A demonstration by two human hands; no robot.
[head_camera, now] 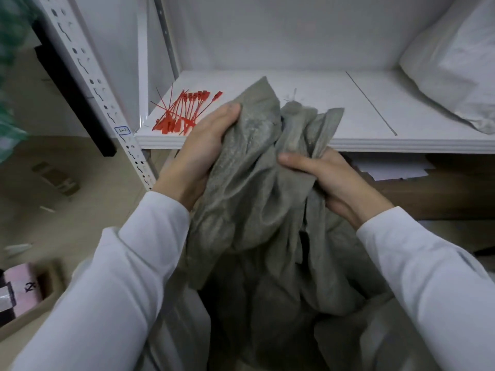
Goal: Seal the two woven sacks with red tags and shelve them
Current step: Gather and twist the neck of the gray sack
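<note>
woven sack (254, 210), its neck bunched upright between the left hand (203, 151) and right hand (334, 180), both curled tight on its folds, stands in front of the shelf (348, 116), with the red tags (182, 113) at eleven o'clock of the nearer left hand.

A grey-green woven sack (254, 183) stands slumped in front of a white shelf (348, 124), its mouth bunched into loose, crumpled folds. The left hand (203, 153) grips one gathered fold high up, while the right hand (329, 180) clutches the fabric lower on the other side. The top of the cloth rises above the shelf's front lip. A loose heap of red tags (182, 113), thin tails splayed, lies at the shelf's front left corner, just beside the sack. A second, paler sack (450, 76) lies slumped at the shelf's far right.
</note>
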